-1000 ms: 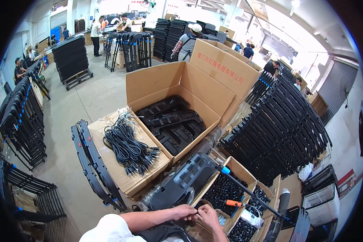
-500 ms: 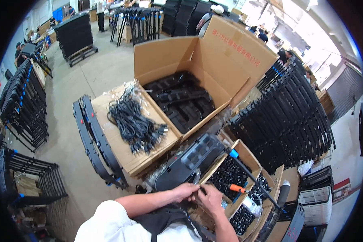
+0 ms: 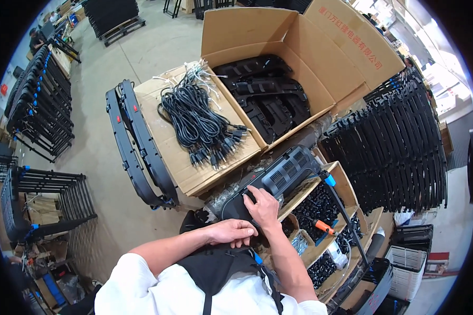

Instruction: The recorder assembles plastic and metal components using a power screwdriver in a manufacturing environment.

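Note:
A long black plastic housing [image 3: 278, 176] with vent slots and a raised middle lies slanted in front of me. My right hand [image 3: 264, 207] is over its near end, fingers bent and pinched around something dark that I cannot make out. Close to my body, beside the housing's near end, my left hand [image 3: 232, 232] has its fingers curled together; whatever they hold, if anything, is hidden. To the right of the hands, a wooden bin tray [image 3: 314, 256] holds many small black parts and some silver screws [image 3: 299, 242]. An orange-handled tool [image 3: 325, 227] lies across it.
A bundle of black cables [image 3: 199, 121] lies on a cardboard box [image 3: 189, 181]. Behind stands an open carton [image 3: 249, 32] with black plastic parts. Two curved black pieces [image 3: 136, 142] lean at left. Stacked black frames [image 3: 389, 152] rise at right. A blue-jointed black tube [image 3: 347, 215] crosses the tray.
My hands were together at the housing's near edge; now they are apart. The right has reached forward onto the housing, the left stays nearer my body. The view has tipped downward.

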{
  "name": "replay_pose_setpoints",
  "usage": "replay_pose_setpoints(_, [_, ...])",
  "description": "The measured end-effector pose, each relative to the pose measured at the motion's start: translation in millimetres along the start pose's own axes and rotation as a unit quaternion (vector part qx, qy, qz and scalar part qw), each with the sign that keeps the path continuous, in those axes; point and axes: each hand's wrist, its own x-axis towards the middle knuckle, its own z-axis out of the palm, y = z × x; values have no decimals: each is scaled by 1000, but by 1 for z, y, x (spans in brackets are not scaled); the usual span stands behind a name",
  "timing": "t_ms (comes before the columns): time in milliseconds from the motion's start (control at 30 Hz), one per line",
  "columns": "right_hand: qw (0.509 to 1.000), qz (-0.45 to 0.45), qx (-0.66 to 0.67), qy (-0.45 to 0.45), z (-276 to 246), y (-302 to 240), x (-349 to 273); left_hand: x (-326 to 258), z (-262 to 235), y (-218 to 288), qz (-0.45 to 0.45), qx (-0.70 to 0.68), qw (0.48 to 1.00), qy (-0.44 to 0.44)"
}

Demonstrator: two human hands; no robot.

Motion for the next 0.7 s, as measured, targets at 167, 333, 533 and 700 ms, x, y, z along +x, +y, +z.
replay_pose_setpoints(167, [1000, 16, 1, -25, 10, -9, 4, -8, -14, -2, 26, 30, 999, 38])
replay_pose_setpoints(333, [999, 17, -9, -40, 11, -12, 1, -10, -22, -2, 24, 9, 998, 54])
replay_pose_setpoints(533, [954, 248, 166, -45, -1, 15, -23, -10, -23, 10, 43, 17, 998, 52])
replay_pose_setpoints(700, [814, 366, 449, -53, -32, 5, -15, 9, -27, 4, 73, -58, 993, 69])
